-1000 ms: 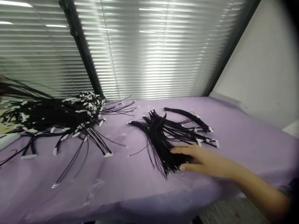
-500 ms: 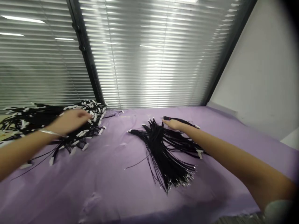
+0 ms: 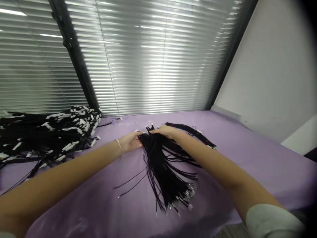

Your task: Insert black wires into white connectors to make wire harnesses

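Note:
A loose bunch of thin black wires point(image 3: 165, 172) lies in the middle of the purple cloth point(image 3: 247, 155), its bare metal tips fanned toward me. My left hand point(image 3: 131, 140) grips the far end of this bunch from the left, fingers curled round it. My right hand point(image 3: 164, 131) presses on the same far end from the right, fingers bent over the wires. A thin bracelet sits on my left wrist. A smaller tied bundle of black wires point(image 3: 192, 134) lies just beyond my right forearm.
A large heap of black wires with white connectors point(image 3: 49, 135) covers the left of the cloth. Closed window blinds point(image 3: 153, 59) stand right behind the table. A white wall point(image 3: 272, 66) rises at the right. The table's front edge runs along the bottom right.
My left hand left the heap on the left and came over to the middle bunch. My right hand shifted slightly left onto its far end. The bunch is drawn closer together.

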Demonstrator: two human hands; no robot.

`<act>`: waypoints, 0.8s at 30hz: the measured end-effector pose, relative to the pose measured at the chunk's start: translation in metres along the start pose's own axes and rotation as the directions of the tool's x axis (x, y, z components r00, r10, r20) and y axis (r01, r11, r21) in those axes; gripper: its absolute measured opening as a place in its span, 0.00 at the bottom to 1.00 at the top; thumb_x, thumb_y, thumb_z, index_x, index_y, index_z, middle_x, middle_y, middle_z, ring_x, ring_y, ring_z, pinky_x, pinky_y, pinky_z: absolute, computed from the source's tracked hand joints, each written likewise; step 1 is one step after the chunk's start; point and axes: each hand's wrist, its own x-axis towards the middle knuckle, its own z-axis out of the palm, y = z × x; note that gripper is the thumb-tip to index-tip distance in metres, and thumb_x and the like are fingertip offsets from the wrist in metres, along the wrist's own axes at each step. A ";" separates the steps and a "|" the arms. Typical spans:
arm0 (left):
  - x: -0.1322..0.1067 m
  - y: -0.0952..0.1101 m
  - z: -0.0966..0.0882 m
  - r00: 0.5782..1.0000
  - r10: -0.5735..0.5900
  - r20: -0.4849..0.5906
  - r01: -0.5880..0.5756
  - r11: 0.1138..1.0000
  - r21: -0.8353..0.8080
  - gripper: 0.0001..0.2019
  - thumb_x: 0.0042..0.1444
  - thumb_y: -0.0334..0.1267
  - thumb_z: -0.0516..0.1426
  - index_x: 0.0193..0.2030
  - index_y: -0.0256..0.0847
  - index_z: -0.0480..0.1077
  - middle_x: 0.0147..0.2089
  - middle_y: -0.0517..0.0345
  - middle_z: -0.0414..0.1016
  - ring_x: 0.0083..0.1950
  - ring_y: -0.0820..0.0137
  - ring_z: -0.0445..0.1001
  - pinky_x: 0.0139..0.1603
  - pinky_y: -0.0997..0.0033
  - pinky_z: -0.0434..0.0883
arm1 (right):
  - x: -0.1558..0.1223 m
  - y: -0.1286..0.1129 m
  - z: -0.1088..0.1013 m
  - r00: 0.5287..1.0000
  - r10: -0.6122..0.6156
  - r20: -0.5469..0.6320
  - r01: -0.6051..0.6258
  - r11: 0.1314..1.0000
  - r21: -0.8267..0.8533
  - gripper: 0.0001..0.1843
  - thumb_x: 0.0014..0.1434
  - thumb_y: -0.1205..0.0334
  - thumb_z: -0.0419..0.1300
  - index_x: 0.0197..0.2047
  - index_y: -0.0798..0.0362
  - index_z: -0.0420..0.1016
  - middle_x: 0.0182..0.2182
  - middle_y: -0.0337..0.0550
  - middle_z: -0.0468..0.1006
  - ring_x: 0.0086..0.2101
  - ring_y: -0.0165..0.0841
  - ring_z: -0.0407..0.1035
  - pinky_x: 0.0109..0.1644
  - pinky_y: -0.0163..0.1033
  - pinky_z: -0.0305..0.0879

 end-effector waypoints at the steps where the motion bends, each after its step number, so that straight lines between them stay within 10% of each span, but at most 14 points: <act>1: 0.006 -0.002 0.006 1.000 0.023 0.005 -0.023 1.000 -0.021 0.06 0.59 0.33 0.54 0.36 0.33 0.71 0.36 0.50 0.77 0.37 0.70 0.76 0.45 0.73 0.73 | 0.000 0.000 0.000 0.999 -0.009 0.044 0.008 1.000 0.018 0.16 0.61 0.53 0.56 0.44 0.59 0.71 0.40 0.44 0.75 0.38 0.31 0.71 0.42 0.42 0.70; 6: 0.029 -0.007 0.025 0.997 0.042 0.059 -0.040 0.999 -0.035 0.11 0.60 0.37 0.54 0.36 0.31 0.73 0.33 0.49 0.78 0.31 0.69 0.76 0.38 0.69 0.73 | -0.005 0.000 -0.003 0.985 -0.121 0.126 0.103 0.985 0.136 0.16 0.58 0.52 0.59 0.39 0.59 0.72 0.35 0.45 0.78 0.32 0.29 0.72 0.37 0.37 0.70; 14: 0.009 0.011 0.063 0.942 0.277 0.187 -0.274 0.961 -0.045 0.21 0.44 0.30 0.66 0.48 0.39 0.72 0.46 0.53 0.78 0.51 0.62 0.73 0.55 0.66 0.68 | -0.055 -0.038 -0.037 0.903 -0.414 -0.114 0.425 0.899 0.103 0.26 0.47 0.43 0.64 0.41 0.55 0.71 0.40 0.46 0.76 0.40 0.36 0.69 0.43 0.38 0.64; 20: -0.037 0.037 0.112 0.773 0.552 0.312 -0.602 0.794 0.087 0.15 0.42 0.27 0.65 0.39 0.38 0.73 0.43 0.57 0.76 0.53 0.57 0.71 0.50 0.65 0.72 | -0.134 -0.076 -0.053 0.415 -0.836 -0.359 0.817 0.516 -0.257 0.16 0.58 0.47 0.55 0.37 0.53 0.63 0.39 0.39 0.69 0.42 0.28 0.63 0.47 0.34 0.62; 24: -0.063 0.048 0.149 0.588 0.794 0.153 -0.803 0.596 -0.007 0.11 0.50 0.28 0.61 0.41 0.39 0.70 0.34 0.63 0.74 0.41 0.69 0.75 0.44 0.71 0.73 | -0.172 -0.072 -0.078 0.332 -0.811 -0.482 0.745 0.539 -0.393 0.19 0.61 0.48 0.50 0.43 0.55 0.66 0.45 0.41 0.68 0.47 0.28 0.63 0.52 0.33 0.60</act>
